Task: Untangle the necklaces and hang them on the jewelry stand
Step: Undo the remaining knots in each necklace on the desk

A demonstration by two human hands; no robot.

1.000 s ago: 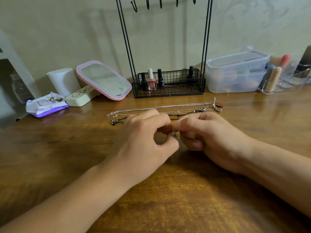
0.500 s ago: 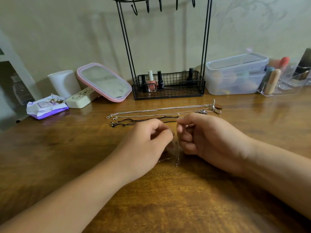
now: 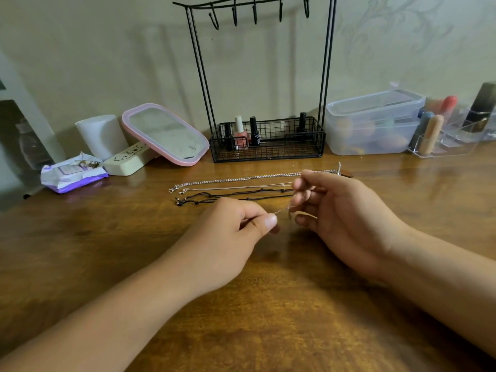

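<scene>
Stretching between both hands, a thin silver chain [image 3: 281, 210] hangs just above the wooden surface [image 3: 268, 318]. The left hand [image 3: 230, 237] pinches one end, and the right hand [image 3: 341, 213] pinches the other. More necklaces [image 3: 230, 187] lie behind, near the black jewelry stand [image 3: 265, 140].

Black wire jewelry stand [image 3: 261, 76], pink-rimmed mirror [image 3: 166, 134] (purple-edged packet [image 3: 72, 174] nearby), brown wooden table [image 3: 268, 304].
</scene>
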